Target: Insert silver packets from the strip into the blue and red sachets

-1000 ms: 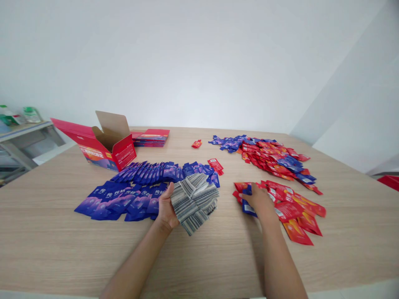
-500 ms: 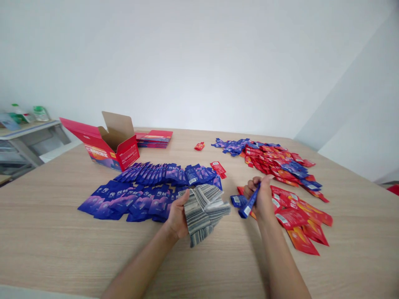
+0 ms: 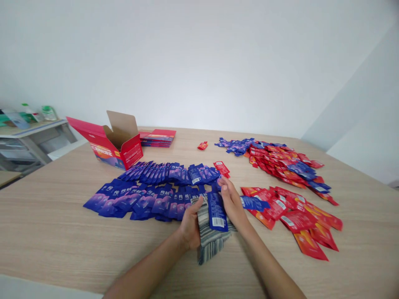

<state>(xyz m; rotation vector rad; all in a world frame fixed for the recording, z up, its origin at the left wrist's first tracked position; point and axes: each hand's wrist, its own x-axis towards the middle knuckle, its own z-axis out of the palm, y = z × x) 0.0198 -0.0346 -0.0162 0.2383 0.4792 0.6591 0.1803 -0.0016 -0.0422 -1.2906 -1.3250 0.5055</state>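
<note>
My left hand (image 3: 190, 227) is closed around a grey striped cloth (image 3: 205, 245), folded and drooping over the table. A blue sachet (image 3: 217, 214) lies against the cloth with its printed back and barcode facing up. At its upper right edge is my right hand (image 3: 230, 199), closed on the sachet with fingertips partly hidden. Behind both hands, rows of overlapping blue sachets (image 3: 162, 201) are spread on the table. Just right of my right hand, another blue sachet (image 3: 254, 203) rests by loose red sachets (image 3: 296, 220).
An open red box (image 3: 109, 149) stands at the back left beside a stack of flat red cartons (image 3: 160, 137). A mixed heap of red and blue sachets (image 3: 277, 162) fills the back right. Two red sachets lie apart near the middle. A side table (image 3: 34, 128) is at far left.
My right hand has moved left, bringing a blue sachet onto the cloth. My left hand with the cloth has shifted slightly right and down in view.
</note>
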